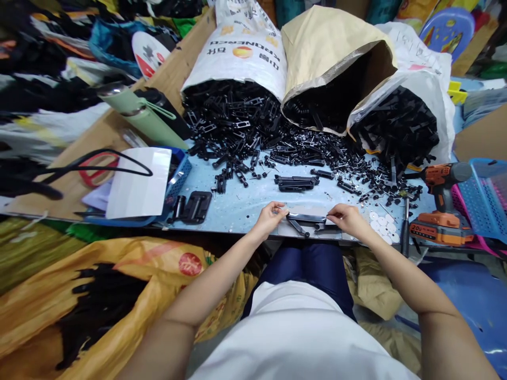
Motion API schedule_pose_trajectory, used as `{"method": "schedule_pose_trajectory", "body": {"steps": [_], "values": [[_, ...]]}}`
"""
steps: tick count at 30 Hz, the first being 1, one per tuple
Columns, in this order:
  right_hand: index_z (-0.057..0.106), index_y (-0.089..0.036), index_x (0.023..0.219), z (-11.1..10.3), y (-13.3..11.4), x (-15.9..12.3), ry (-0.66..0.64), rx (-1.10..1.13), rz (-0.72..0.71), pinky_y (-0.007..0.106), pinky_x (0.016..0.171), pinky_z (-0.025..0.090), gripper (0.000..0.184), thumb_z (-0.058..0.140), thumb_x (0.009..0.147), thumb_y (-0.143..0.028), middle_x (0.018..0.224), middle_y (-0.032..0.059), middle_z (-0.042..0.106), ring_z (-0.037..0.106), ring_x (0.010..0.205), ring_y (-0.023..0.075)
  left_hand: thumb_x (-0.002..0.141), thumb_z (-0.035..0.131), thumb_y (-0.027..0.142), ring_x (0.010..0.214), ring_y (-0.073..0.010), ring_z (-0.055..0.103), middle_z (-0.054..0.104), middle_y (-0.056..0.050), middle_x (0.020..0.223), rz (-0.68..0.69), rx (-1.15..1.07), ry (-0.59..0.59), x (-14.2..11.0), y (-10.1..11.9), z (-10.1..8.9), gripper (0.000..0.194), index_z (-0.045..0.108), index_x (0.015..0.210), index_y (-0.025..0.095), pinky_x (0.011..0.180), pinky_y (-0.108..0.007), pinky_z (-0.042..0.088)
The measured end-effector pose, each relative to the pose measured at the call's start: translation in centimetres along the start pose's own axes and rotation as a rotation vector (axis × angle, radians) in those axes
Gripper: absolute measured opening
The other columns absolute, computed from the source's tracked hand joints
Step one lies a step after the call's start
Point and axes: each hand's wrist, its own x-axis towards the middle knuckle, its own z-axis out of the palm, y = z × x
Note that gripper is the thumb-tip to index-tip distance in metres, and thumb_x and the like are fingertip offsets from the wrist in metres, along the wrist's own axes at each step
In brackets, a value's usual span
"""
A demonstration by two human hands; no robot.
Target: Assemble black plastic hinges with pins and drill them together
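A black jointed plastic bracket point(307, 218) lies across the front edge of the table, with one arm folded out toward me. My left hand point(271, 217) pinches its left end between thumb and fingers. At its right end my right hand point(346, 216) is closed in a pinch on the same bracket. Just beyond, a small stack of similar black brackets point(296, 183) rests on the blue tabletop point(245, 203). Heaps of loose black parts and small screws point(312, 145) spread behind that stack.
White sack point(241, 53), tan sack point(332, 42) and another white sack point(431, 95) spill black parts at the back. An orange cordless drill point(439, 203), a hammer-like tool point(405, 227) and white discs point(383, 227) lie right. A blue basket point(180, 177) and green flask point(142, 116) stand left.
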Motion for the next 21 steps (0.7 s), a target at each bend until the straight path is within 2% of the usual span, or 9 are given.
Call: {"method": "schedule_pose_trajectory", "body": {"steps": [5,8,11,13,15,18,19,21], "values": [[0.064,-0.014,0.075,-0.1,-1.4,0.2,-0.084,-0.256,-0.062,0.023,0.064,0.043,0.013,0.052,0.079,-0.011,0.077,0.0068,0.064,0.059,0.067,0.0136,0.056,0.072,0.028,0.042,-0.0037,0.037,0.045,0.008,0.056,0.042,0.03,0.008,0.4,-0.9,0.5,0.028,0.056,0.077,0.015,0.043,-0.017,0.029],[0.064,-0.014,0.075,0.2,-1.8,0.5,-0.124,-0.332,-0.136,0.022,0.065,0.042,0.017,0.049,0.082,-0.012,0.077,0.0073,0.062,0.059,0.071,0.0141,0.058,0.07,0.026,0.041,-0.0041,0.036,0.046,0.008,0.054,-0.006,0.051,-0.008,0.7,-1.1,0.6,0.026,0.055,0.077,0.016,0.043,-0.017,0.028],[0.063,-0.014,0.076,0.5,-1.5,0.5,-0.067,-0.336,-0.172,0.022,0.064,0.041,0.017,0.048,0.084,-0.012,0.077,0.0067,0.061,0.058,0.071,0.0135,0.06,0.069,0.026,0.043,-0.0052,0.037,0.046,0.008,0.054,-0.013,0.095,-0.032,1.0,-1.1,0.3,0.025,0.055,0.078,0.016,0.046,-0.018,0.031],[0.063,-0.015,0.075,0.7,-1.0,0.2,-0.031,-0.327,-0.208,0.021,0.063,0.041,0.018,0.048,0.084,-0.012,0.075,0.006,0.06,0.057,0.069,0.013,0.062,0.067,0.026,0.046,-0.007,0.041,0.047,0.007,0.056,0.043,0.177,-0.033,1.1,-1.2,0.0,0.022,0.056,0.078,0.016,0.049,-0.02,0.035],[0.062,-0.015,0.072,1.0,-0.5,-0.2,-0.023,-0.333,-0.271,0.022,0.062,0.041,0.02,0.047,0.085,-0.014,0.072,0.0056,0.058,0.057,0.067,0.0128,0.066,0.064,0.026,0.054,-0.0105,0.049,0.053,0.003,0.063,0.144,0.315,-0.013,0.9,-1.4,-0.1,0.019,0.057,0.08,0.016,0.056,-0.024,0.04],[0.063,-0.016,0.076,1.8,0.6,-0.8,0.038,-0.332,-0.337,0.023,0.062,0.044,0.024,0.043,0.089,-0.018,0.074,0.0067,0.059,0.057,0.067,0.0132,0.074,0.06,0.028,0.083,-0.0201,0.058,0.062,-0.007,0.089,0.433,0.627,0.048,0.0,-1.4,0.7,0.019,0.058,0.088,0.016,0.075,-0.033,0.044],[0.063,-0.017,0.078,2.2,0.9,-0.9,0.081,-0.31,-0.351,0.023,0.063,0.045,0.025,0.041,0.09,-0.02,0.076,0.0071,0.06,0.057,0.068,0.0134,0.075,0.059,0.029,0.094,-0.023,0.056,0.061,-0.009,0.098,0.554,0.743,0.035,-0.3,-1.3,1.3,0.022,0.058,0.093,0.017,0.082,-0.036,0.043],[0.064,-0.018,0.084,3.0,1.7,-1.1,0.18,-0.233,-0.385,0.024,0.065,0.048,0.026,0.04,0.091,-0.024,0.08,0.0073,0.062,0.059,0.07,0.0135,0.076,0.061,0.035,0.108,-0.0267,0.05,0.059,-0.011,0.111,0.761,0.959,-0.078,-0.8,-1.1,2.9,0.031,0.057,0.101,0.017,0.091,-0.04,0.038]]}}
